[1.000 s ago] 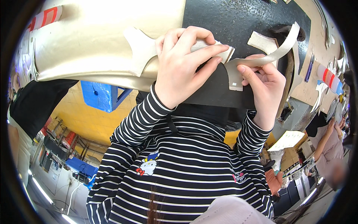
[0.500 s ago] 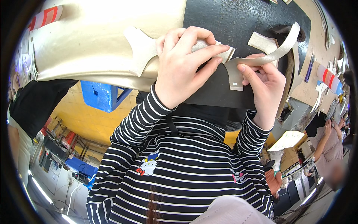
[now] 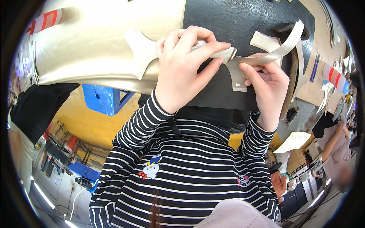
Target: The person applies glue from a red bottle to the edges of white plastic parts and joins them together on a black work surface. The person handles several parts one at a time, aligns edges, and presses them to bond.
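Note:
My left hand (image 3: 186, 68) is closed on a pale leather piece (image 3: 140, 53) whose forked end spreads out to the left of the hand. Its narrow end shows a dark-edged tip beyond my thumb and forefinger. With thumb and fingers, my right hand (image 3: 268, 78) pinches a curved beige leather strip (image 3: 279, 53), which arcs up to the far right. The strip's short lower end, bearing a small white mark, hangs in front of a black board. At the tips of my left hand the two pieces meet; whether they are joined cannot be made out.
Gold material (image 3: 95, 41) covers the left of the table, next to a black board (image 3: 216, 22). A loose leather piece (image 3: 265, 41) lies beyond my right hand. Farther right are a purple pen (image 3: 315, 67) and a red-and-white bottle (image 3: 334, 78). A blue stool (image 3: 98, 99) stands below, left.
Both hands and the leather pieces have shifted very slightly left in the picture, along with the table. Their grips look the same.

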The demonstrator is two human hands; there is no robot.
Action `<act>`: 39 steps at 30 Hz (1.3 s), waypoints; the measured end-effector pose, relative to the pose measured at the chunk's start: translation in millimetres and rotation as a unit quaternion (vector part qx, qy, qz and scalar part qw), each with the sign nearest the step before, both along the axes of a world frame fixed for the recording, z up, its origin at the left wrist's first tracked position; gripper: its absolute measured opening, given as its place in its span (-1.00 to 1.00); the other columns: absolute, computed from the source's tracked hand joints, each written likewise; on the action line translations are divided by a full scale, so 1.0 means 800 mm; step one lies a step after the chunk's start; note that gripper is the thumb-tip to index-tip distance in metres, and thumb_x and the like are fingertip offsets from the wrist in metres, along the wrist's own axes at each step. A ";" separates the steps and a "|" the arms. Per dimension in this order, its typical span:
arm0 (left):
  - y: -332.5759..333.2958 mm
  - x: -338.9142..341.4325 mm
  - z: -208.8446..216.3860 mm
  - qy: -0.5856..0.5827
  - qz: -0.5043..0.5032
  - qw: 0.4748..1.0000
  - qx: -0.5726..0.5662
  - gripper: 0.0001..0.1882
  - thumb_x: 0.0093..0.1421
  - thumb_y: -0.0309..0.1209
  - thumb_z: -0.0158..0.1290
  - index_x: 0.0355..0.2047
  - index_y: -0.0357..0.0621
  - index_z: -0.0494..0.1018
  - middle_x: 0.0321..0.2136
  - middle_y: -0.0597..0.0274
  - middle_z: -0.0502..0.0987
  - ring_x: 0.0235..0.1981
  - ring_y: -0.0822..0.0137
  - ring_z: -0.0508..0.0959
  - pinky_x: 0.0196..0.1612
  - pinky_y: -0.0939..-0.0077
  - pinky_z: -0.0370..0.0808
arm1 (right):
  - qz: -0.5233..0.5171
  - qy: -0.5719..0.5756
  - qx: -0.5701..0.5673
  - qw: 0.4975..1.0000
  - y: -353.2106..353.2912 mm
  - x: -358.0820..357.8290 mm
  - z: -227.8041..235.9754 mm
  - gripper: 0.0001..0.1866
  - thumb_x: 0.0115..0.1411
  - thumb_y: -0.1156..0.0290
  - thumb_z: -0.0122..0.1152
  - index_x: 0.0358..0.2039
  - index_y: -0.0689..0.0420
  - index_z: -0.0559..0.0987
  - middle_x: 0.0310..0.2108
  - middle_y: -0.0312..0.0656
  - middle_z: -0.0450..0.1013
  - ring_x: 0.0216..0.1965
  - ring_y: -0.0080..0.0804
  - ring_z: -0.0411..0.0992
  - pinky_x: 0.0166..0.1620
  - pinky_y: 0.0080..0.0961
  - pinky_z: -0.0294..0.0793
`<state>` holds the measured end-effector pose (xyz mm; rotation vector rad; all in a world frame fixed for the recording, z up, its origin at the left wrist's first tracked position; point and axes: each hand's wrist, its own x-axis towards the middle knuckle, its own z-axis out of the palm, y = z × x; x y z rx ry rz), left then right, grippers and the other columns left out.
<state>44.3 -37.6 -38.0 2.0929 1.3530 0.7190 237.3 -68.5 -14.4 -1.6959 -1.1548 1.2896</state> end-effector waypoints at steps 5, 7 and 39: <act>0.002 0.001 0.004 0.000 -0.003 1.000 -0.014 -0.64 -0.03 -0.40 0.27 -0.15 0.15 0.62 -0.25 0.48 0.46 -0.26 0.39 0.34 -0.06 0.40 0.18 | 0.000 -0.007 -0.001 1.000 -0.001 0.000 0.000 -0.79 0.10 0.66 0.30 -0.22 0.37 0.57 -0.36 -0.24 0.51 -0.44 -0.71 0.39 -0.47 -0.79 0.37; 0.002 0.001 0.007 -0.001 -0.002 1.000 -0.026 -0.63 -0.04 -0.39 0.27 -0.15 0.15 0.62 -0.25 0.48 0.46 -0.26 0.39 0.34 -0.06 0.40 0.18 | -0.001 -0.006 0.000 1.000 0.000 0.000 -0.001 -0.80 0.10 0.66 0.30 -0.22 0.37 0.57 -0.35 -0.24 0.51 -0.44 -0.72 0.39 -0.47 -0.79 0.37; 0.002 0.012 0.017 0.017 0.027 0.997 -0.072 -0.66 -0.10 -0.39 0.26 -0.23 0.18 0.61 -0.18 0.50 0.41 -0.15 0.35 0.32 0.05 0.31 0.10 | -0.044 -0.015 -0.012 0.999 0.010 -0.009 0.006 -0.79 0.06 0.64 0.35 -0.25 0.37 0.61 -0.45 -0.20 0.56 -0.55 -0.70 0.39 -0.48 -0.80 0.32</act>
